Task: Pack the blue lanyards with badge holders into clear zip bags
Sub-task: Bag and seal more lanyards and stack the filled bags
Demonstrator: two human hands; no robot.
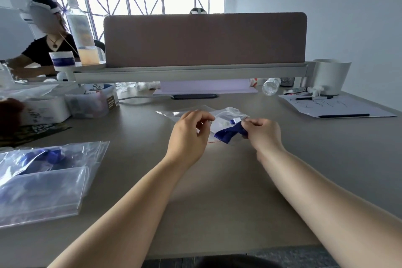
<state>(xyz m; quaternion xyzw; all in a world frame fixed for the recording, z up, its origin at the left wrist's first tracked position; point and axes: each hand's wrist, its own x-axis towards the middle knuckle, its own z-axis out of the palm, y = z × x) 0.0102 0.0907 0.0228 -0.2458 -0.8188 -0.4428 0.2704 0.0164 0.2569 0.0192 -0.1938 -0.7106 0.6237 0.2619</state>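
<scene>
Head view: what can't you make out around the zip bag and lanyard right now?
All in the head view:
Mouth of the zip bag: hidden behind the left hand pinching it; open or sealed unclear.
One end of the blue lanyard: buried in the right hand; its full length unclear.
The packed bags: cut off by the left edge; count unclear.
Writing on the paper: too small to read.

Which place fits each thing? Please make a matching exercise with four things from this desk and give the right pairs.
Things: 1 lanyard; 2 clear bag; 3 pen; 4 water bottle.
Places: A on the paper; B pinched by the left hand; C on its side under the shelf; D gripped by the right hand.
Pairs: 1-D; 2-B; 3-A; 4-C.
</scene>
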